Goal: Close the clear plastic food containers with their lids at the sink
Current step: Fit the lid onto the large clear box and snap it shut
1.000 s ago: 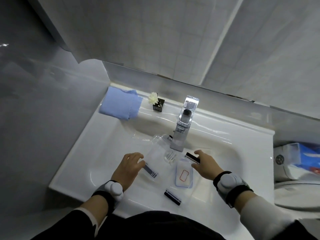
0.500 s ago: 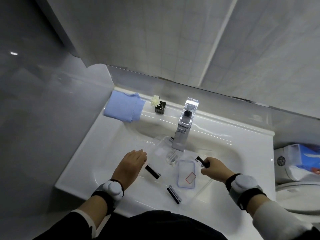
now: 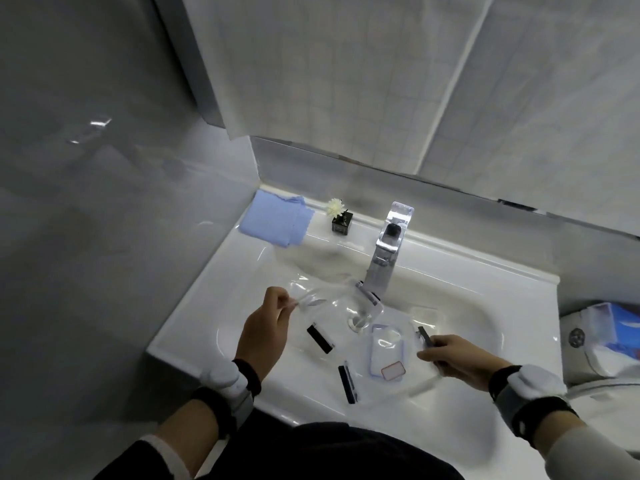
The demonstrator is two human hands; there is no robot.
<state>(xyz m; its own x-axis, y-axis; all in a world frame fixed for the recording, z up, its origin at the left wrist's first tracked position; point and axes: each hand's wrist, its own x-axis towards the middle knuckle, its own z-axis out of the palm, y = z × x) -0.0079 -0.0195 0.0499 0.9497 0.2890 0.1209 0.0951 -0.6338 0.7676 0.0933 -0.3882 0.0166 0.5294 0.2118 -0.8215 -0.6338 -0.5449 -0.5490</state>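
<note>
Two clear plastic pieces lie in the white sink basin (image 3: pixel 460 306). My left hand (image 3: pixel 265 329) pinches the left rim of a clear container (image 3: pixel 329 304) that carries black latches (image 3: pixel 319 338) on its sides. To its right lies a clear lid (image 3: pixel 388 353) with a blue seal ring and a red-edged label. My right hand (image 3: pixel 450 356) grips the lid's right edge at a black latch (image 3: pixel 424 336). Another black latch (image 3: pixel 347 384) sits on the lid's near left side. The clear walls are hard to trace against the basin.
A chrome faucet (image 3: pixel 386 252) stands over the drain (image 3: pixel 358 320) behind the container. A folded blue cloth (image 3: pixel 277 220) and a small black vase with a white flower (image 3: pixel 341 218) rest on the back ledge. A white fixture with a blue package (image 3: pixel 609 327) sits at right.
My left hand has moved up and left, from flat on the container to pinching its rim. My right hand has drawn nearer and to the right, still on the latch.
</note>
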